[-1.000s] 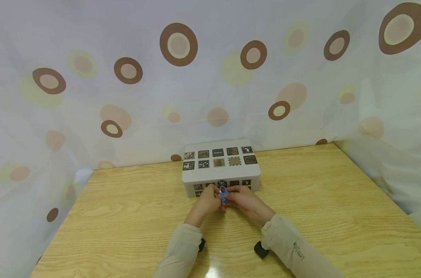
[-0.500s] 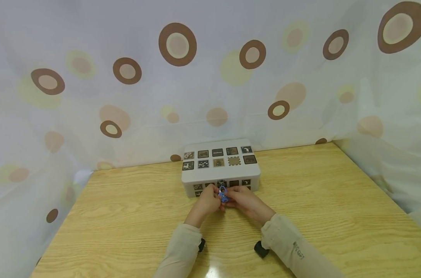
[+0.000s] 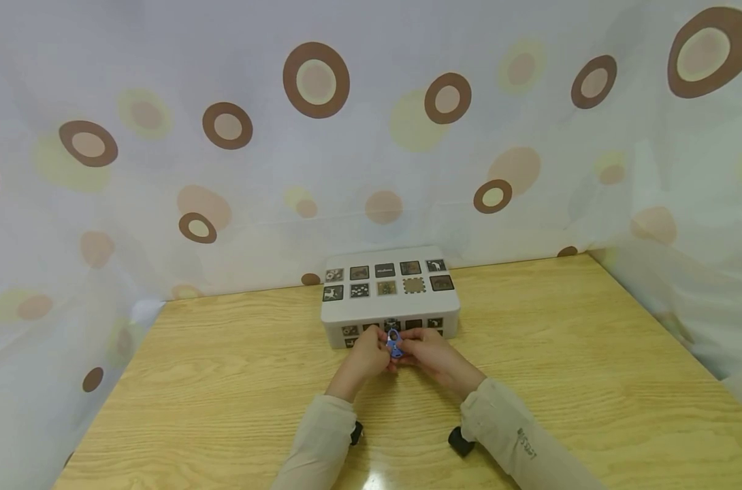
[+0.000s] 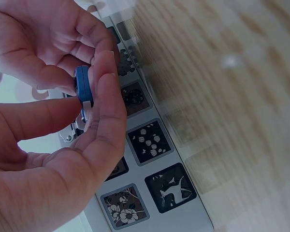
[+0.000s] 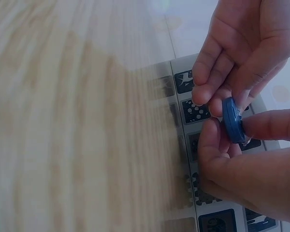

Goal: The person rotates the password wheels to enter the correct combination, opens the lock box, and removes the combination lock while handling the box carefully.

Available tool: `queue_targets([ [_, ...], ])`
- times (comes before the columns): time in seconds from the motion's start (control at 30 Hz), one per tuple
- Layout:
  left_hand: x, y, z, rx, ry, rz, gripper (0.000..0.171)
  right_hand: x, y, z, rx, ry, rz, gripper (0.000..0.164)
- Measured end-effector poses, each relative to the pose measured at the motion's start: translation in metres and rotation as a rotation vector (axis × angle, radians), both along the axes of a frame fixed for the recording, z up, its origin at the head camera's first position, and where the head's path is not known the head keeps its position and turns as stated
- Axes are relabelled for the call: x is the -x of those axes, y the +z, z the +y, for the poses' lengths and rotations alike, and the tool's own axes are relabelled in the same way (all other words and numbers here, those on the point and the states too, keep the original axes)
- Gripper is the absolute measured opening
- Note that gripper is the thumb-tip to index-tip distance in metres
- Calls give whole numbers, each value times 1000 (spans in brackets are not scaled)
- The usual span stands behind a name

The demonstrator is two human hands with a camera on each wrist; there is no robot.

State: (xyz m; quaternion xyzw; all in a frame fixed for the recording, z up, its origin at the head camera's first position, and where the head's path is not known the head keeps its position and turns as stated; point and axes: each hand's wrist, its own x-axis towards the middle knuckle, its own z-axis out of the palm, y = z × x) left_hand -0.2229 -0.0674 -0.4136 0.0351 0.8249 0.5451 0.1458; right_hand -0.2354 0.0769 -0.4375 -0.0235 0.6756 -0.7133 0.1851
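Note:
A small blue padlock [image 3: 396, 350] is held between both hands, right in front of the white box [image 3: 377, 310]. My left hand [image 3: 365, 355] pinches it from the left, with thumb and fingers on it in the left wrist view. From the other side my right hand [image 3: 437, 355] grips the padlock [image 5: 233, 121] between thumb and fingers. The shackle points up toward the box front. Close by the fingers, a metal clasp [image 4: 76, 131] shows on the box in the left wrist view. Fingers cover part of the padlock's body.
The box, lidded and printed with dark picture squares, stands at the back of the wooden table [image 3: 236, 381]. A white curtain [image 3: 346, 150] with brown and yellow circles hangs behind it and along both sides. Black wrist straps [image 3: 461, 441] show below the sleeves.
The padlock has tilted slightly between the fingers, its shackle shifting a little. Both hands have stayed in about the same place before the box, and the box has not moved.

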Motion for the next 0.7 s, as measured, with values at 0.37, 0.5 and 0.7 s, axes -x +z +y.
queue_targets([
  [0.37, 0, 1, 0, 1, 3, -1, 15, 0, -1, 0, 1, -13, -6, 32],
  [0.5, 0, 0, 0, -18, 7, 5, 14, -1, 1, 0, 12, 7, -10, 32],
  [0.7, 0, 1, 0, -37, 10, -2, 15, -1, 2, 0, 3, 11, -18, 32],
])
